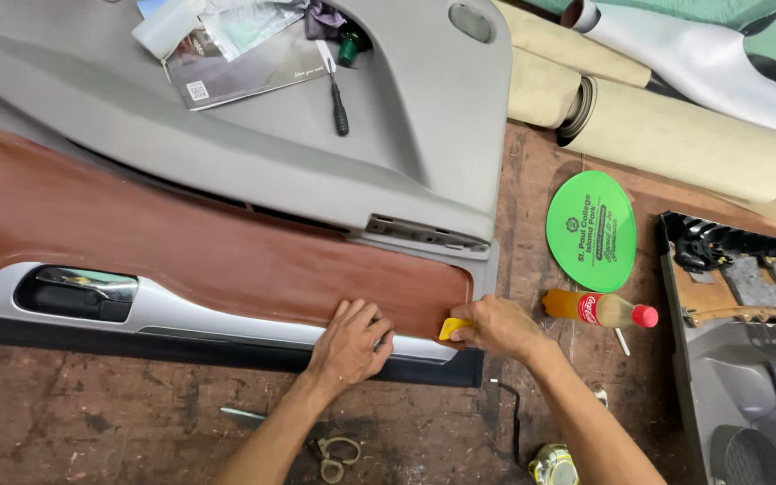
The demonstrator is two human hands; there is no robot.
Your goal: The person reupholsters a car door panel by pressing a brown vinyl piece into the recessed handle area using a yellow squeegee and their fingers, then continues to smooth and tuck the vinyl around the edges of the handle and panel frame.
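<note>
Yellow scraper (pixel 454 327): a small yellow plastic wedge at the right end of the brown covering, right at its lower corner, where brown meets the silver trim. Only its left part shows; the rest is under the fingers.
Right hand (pixel 496 325): fingers closed around the yellow scraper, thumb side toward the panel. The tool points left out of the fingers, toward the brown edge.
Left hand (pixel 352 341): palm down, fingers together and flat on the lower edge of the brown covering, just left of the scraper; it grips nothing.
Key relation: the seam runs left to right along the panel, and the scraper's tip lies on that line. The right hand is on the tool; the left hand is near it but apart, a little farther left along the same edge.
Brown covering (pixel 181 233): a long wood-look sheet stretched across the door panel (pixel 424 126), long axis left to right.
Silver trim (pixel 226 316): beneath the brown edge, with a chrome door handle (pixel 78 287) at its left end.
Workbench (pixel 92 422): worn wood; scissors (pixel 334 454) lie near the left forearm.
Right of the hands: a bottle (pixel 599 310) with a red cap lying on its side, and a green round disc (pixel 590 229) farther off.
Far side: a screwdriver (pixel 338 94) on the grey panel, beige rolls (pixel 675 135) beyond.
</note>
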